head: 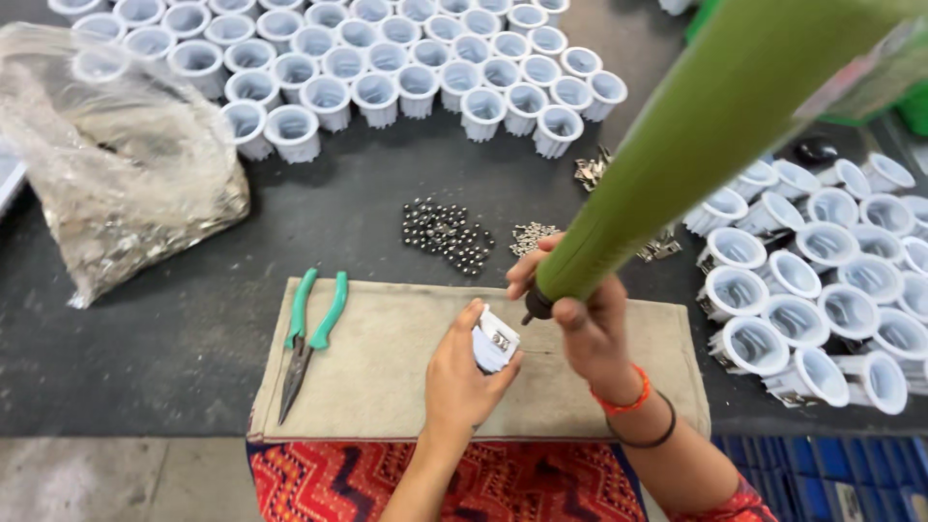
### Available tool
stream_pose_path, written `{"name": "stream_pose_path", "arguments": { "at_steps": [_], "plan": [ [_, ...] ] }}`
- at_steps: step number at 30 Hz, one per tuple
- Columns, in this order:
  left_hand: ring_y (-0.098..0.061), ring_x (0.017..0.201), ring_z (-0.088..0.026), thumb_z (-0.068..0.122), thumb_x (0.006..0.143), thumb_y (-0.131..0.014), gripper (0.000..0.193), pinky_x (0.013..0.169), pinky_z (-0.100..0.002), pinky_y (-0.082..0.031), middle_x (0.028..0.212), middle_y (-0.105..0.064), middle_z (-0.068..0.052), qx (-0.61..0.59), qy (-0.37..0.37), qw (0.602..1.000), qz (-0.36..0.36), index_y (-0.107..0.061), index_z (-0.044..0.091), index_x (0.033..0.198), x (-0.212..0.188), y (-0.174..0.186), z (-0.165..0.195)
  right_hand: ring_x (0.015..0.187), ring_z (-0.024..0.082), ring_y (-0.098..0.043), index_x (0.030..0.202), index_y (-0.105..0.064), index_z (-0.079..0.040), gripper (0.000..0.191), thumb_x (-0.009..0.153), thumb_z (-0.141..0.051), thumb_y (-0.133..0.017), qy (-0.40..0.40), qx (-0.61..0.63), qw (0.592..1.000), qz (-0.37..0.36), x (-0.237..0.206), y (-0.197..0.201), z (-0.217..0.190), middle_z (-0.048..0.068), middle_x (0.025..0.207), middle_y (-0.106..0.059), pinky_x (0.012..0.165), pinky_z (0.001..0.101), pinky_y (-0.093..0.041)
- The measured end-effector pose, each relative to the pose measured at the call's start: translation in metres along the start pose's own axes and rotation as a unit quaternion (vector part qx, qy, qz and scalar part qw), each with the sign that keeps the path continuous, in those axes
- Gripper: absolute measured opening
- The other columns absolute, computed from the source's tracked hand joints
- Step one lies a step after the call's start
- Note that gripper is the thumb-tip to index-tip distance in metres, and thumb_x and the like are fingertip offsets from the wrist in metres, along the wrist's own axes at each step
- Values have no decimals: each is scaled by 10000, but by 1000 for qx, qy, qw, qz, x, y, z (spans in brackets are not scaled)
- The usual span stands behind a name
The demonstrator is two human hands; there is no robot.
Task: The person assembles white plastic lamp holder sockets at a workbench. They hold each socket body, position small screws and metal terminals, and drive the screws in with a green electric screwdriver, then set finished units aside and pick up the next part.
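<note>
Head cam looking down: dark grey tabletop [193, 319] with a beige cloth mat [387, 387] laid along the near edge. Green-handled long-nose pliers [307, 338] lie on the mat's left side. Past the mat there's a scatter of small steel balls [447, 232], and a crinkled clear plastic bag [106, 164] sits far left. White ribbed plastic cup housings are packed in one cluster at the top [387, 68] and another on the right [822, 280].

Left hand [462, 372] is curled shut around a small white plastic housing with a metal clip [495, 340], held just over the mat's middle. Right hand [585, 309] is wrapped tight round the low end of a long green tube-shaped tool [696, 126], wrist bent, its dark tip right beside the housing.
</note>
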State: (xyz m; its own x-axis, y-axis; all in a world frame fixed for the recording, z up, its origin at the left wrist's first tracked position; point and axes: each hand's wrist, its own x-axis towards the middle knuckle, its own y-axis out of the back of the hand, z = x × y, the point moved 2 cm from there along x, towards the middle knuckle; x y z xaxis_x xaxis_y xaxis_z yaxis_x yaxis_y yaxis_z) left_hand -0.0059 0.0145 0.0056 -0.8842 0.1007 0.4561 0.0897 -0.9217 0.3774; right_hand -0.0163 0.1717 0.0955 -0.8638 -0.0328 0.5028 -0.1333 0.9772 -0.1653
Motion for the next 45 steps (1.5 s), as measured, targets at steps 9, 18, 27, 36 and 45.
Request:
{"name": "stream_pose_path", "arguments": {
  "at_steps": [9, 18, 27, 36, 45],
  "plan": [
    [-743, 953, -364, 205, 711, -871, 799, 774, -407, -600, 1165, -718, -186, 5, 102, 994, -34, -510, 94, 1414, 0, 2, -1, 885, 167, -694, 1035, -766, -78, 253, 796, -69, -848, -64, -374, 925, 0, -53, 3, 37, 55, 1027, -722, 752, 321, -581],
    [-728, 1007, -389, 143, 680, -868, 862, 817, -419, -586, 1175, -710, -206, 8, 68, 997, -43, -488, 92, 1452, -3, 5, -7, 838, 214, -695, 1001, -792, -87, 255, 759, -50, -864, -3, -380, 924, 44, -61, -13, 34, 49, 931, -729, 710, 331, -574],
    [-760, 934, -335, 177, 687, -877, 834, 767, -400, -597, 1108, -737, -167, 27, 109, 993, -46, -509, 141, 1434, -2, 7, -8, 831, 196, -698, 977, -751, -62, 234, 773, -56, -865, -22, -336, 940, 52, -63, -11, 42, 58, 943, -731, 722, 320, -570],
    [-687, 1195, -315, 157, 670, -918, 755, 967, -431, -601, 1473, -576, -194, -242, 72, 962, -107, -594, 73, 1346, -4, 20, -13, 1082, 162, -645, 1375, -573, -65, 554, 874, -163, -789, -205, -122, 971, 17, -76, -3, 45, 77, 1240, -634, 880, 316, -582],
    [-542, 1355, -357, 221, 519, -967, 924, 1097, -446, -434, 1500, -514, -207, -147, -70, 971, -175, -576, 30, 1334, 5, 22, -4, 956, 228, -706, 1060, -708, -59, 481, 716, -344, -886, -169, -325, 922, -125, -56, 30, -3, 96, 1174, -674, 783, 362, -577]
  ]
}}
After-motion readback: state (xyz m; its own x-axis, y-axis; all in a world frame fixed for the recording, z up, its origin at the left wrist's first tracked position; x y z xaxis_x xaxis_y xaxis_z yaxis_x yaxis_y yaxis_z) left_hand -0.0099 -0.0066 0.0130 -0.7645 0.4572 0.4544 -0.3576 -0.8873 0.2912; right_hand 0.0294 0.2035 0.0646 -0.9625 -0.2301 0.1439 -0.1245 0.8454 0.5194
